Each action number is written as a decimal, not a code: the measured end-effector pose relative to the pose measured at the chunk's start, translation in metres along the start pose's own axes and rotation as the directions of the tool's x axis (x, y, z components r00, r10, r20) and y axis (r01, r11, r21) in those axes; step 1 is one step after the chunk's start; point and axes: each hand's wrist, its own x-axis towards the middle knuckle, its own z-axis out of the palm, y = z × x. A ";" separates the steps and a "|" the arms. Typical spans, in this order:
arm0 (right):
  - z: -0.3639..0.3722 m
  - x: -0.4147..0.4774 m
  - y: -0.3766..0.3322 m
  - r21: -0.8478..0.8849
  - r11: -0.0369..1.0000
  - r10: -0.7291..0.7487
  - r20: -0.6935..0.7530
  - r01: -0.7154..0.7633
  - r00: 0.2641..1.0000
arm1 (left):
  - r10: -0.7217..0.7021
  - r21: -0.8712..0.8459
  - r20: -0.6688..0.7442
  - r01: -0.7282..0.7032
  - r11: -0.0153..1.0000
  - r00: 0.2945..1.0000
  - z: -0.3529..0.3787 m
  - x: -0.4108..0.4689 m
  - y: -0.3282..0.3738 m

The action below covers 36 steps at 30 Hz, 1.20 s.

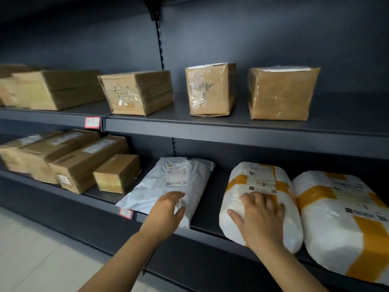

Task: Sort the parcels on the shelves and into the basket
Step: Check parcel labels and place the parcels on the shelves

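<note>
Both hands are down on the lower shelf, each on a different parcel. The left hand lies on the near right corner of a flat white mailer bag, fingers out fairly straight, not closed round it. The right hand is spread flat on top of a fat white wrapped parcel w/ yellow tape bands, thumb out to the side, pressing rather than gripping. There's a bare strip of shelf btwn the bag and that parcel. A 2nd taped parcel sits right up against it on the far right. To the left on the same shelf is a cluster of long cardboard boxes and a small box just beside the bag. On the upper shelf four brown boxes stand in a row, spaced apart. Pink tags are on the shelf edges.
</note>
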 end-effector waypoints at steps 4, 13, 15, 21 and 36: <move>-0.005 0.003 -0.014 -0.010 1.000 0.015 0.013 -0.015 1.000 | -0.028 0.136 0.036 0.023 0.990 0.999 -0.008 0.001 -0.030; 0.005 0.017 -0.105 0.181 0.916 -0.354 -0.053 0.358 0.934 | -0.017 0.253 0.068 -0.001 0.967 0.998 -0.031 0.024 -0.085; 0.012 0.027 -0.136 0.189 0.908 -0.386 0.023 0.375 0.922 | 0.009 0.277 0.082 -0.032 0.960 0.997 -0.038 0.030 -0.100; 0.049 0.056 -0.213 0.150 0.932 -0.355 0.190 0.330 0.915 | 0.113 0.297 0.091 -0.135 0.945 0.989 -0.053 0.055 -0.162; 0.083 0.050 -0.210 -0.015 0.997 -0.070 0.095 0.072 0.993 | 0.355 0.325 -0.021 -0.329 0.886 0.935 -0.052 0.108 -0.235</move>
